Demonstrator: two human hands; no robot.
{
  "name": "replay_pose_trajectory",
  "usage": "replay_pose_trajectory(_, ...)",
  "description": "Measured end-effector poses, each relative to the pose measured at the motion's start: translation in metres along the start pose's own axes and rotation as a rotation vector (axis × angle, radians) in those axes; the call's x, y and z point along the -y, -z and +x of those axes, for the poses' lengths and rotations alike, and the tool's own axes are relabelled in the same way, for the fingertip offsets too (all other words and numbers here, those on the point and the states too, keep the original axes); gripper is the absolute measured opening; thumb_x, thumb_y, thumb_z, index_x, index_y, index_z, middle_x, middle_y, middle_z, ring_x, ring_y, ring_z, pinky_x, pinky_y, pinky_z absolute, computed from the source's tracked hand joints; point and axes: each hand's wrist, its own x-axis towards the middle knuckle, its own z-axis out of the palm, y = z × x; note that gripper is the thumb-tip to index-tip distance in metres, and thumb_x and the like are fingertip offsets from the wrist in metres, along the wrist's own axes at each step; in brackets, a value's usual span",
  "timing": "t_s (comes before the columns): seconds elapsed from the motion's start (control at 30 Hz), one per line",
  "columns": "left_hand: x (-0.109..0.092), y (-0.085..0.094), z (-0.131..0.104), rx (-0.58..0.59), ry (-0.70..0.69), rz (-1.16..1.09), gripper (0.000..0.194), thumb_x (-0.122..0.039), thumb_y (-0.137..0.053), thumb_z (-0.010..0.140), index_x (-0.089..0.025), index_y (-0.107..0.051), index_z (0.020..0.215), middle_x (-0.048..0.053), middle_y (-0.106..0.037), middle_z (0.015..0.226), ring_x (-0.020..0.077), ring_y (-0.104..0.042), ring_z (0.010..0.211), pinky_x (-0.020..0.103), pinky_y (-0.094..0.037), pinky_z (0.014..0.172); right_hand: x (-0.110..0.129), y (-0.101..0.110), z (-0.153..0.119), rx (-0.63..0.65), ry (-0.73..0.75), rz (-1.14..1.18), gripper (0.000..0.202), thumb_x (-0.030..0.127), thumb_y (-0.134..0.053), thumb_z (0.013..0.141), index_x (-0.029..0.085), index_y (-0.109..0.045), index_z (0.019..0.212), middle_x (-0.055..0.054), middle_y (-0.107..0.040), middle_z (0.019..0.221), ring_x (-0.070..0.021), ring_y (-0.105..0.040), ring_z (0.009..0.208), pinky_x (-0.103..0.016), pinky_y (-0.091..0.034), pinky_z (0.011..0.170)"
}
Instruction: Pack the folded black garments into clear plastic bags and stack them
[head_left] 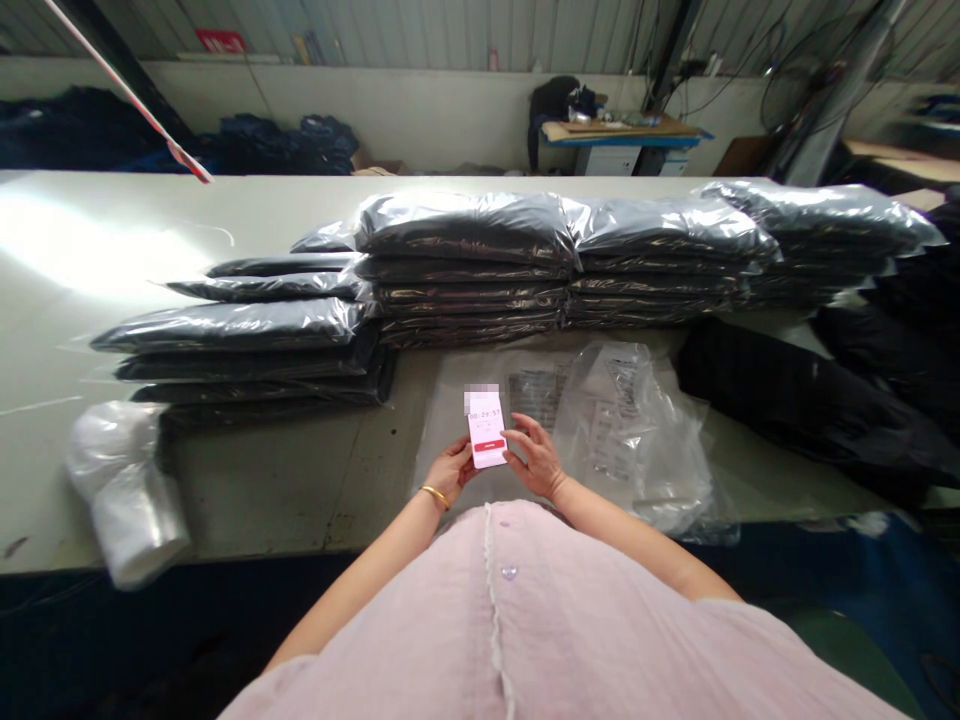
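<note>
A lit smartphone (488, 432) with a timer and a red button on its screen is held in front of my body. My left hand (453, 472) is closed round its lower left edge. At the phone's right side is my right hand (535, 456), its fingers apart and bent toward the screen; whether a fingertip touches the glass I cannot tell. Beneath and right of the hands lie clear plastic bags (637, 440) with printed text, loosely spread on the table.
Stacks of dark garments in clear bags (465, 240) run along the table (262, 500), with a lower stack (240, 330) at left. A roll of clear plastic (135, 500) sits at the front left. Loose black garments (795, 410) lie at right. A desk (622, 128) stands behind.
</note>
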Motion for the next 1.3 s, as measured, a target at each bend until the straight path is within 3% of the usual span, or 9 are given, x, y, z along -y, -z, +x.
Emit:
replay_pose_trajectory(0.2, -0.002, -0.001, -0.003, -0.007, -0.004, 0.013, 0.034, -0.018, -0.069, 0.081, -0.014, -0.065, 0.114, 0.011, -0.074, 0.101, 0.0176, -0.072, 0.079, 0.027, -0.058, 0.069, 0.001, 0.006, -0.004, 0.06, 0.133, -0.143, 0.033, 0.037, -0.053, 0.092, 0.026, -0.063, 0.121, -0.01, -0.039, 0.145, -0.0241, -0.049, 0.121, -0.042, -0.041, 0.102)
replay_pose_trajectory(0.43, -0.001, 0.001, -0.002, -0.024, 0.002, 0.015, 0.033, -0.018, -0.068, 0.081, -0.014, -0.066, 0.114, 0.012, -0.074, 0.101, 0.0181, -0.072, 0.079, 0.028, -0.058, 0.069, 0.002, 0.002, -0.005, 0.065, 0.102, -0.156, 0.038, 0.04, -0.053, 0.091, 0.024, -0.059, 0.125, -0.012, -0.039, 0.146, -0.0246, -0.048, 0.122, -0.042, -0.042, 0.102)
replay_pose_trajectory(0.7, 0.003, 0.016, -0.001, -0.043, 0.007, 0.027, 0.039, -0.021, -0.07, 0.08, -0.015, -0.064, 0.118, 0.012, -0.074, 0.101, 0.02, -0.072, 0.08, 0.031, -0.058, 0.07, 0.003, -0.006, -0.004, 0.075, 0.095, -0.149, 0.04, 0.043, -0.052, 0.092, 0.023, -0.058, 0.126, -0.012, -0.038, 0.146, -0.0236, -0.051, 0.119, -0.043, -0.041, 0.103)
replay_pose_trajectory(1.07, 0.003, 0.028, -0.003, -0.017, 0.007, 0.055, 0.043, -0.024, -0.075, 0.077, -0.013, -0.065, 0.117, 0.014, -0.074, 0.102, 0.0219, -0.072, 0.083, 0.035, -0.057, 0.077, 0.011, -0.013, 0.033, 0.11, 0.059, -0.243, 0.049, 0.047, -0.054, 0.091, 0.028, -0.051, 0.136, -0.009, -0.022, 0.158, -0.0315, -0.032, 0.138, -0.05, -0.032, 0.11)
replay_pose_trajectory(1.3, 0.0, 0.045, -0.001, -0.032, -0.001, 0.058, 0.045, -0.027, -0.076, 0.076, -0.014, -0.064, 0.117, 0.013, -0.074, 0.102, 0.0211, -0.072, 0.084, 0.035, -0.057, 0.079, 0.011, -0.023, 0.021, 0.061, 0.003, -0.15, 0.045, 0.045, -0.049, 0.094, 0.02, -0.052, 0.131, -0.014, -0.038, 0.148, -0.0273, -0.041, 0.133, -0.045, -0.037, 0.109)
